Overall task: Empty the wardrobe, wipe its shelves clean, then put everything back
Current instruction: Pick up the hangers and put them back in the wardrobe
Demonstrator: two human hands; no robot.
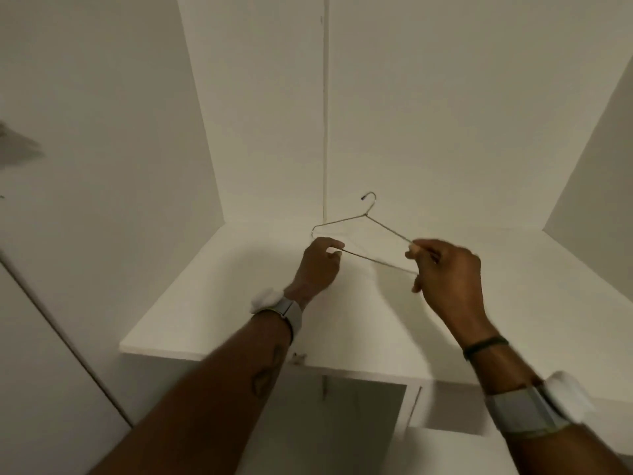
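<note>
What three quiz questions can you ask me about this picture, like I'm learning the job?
1. True or false: the wire hanger hangs from a rail.
2. How many hands hold the hanger? A) none B) one C) two
3. Fill in: the shelf under the hanger is ____ in colour.
Key: 1 false: the left hand and the right hand hold it over the shelf. 2 C. 3 white.

Grey wristbands (291, 311) with white pads (265, 299), one thin black bracelet (486, 346).
</note>
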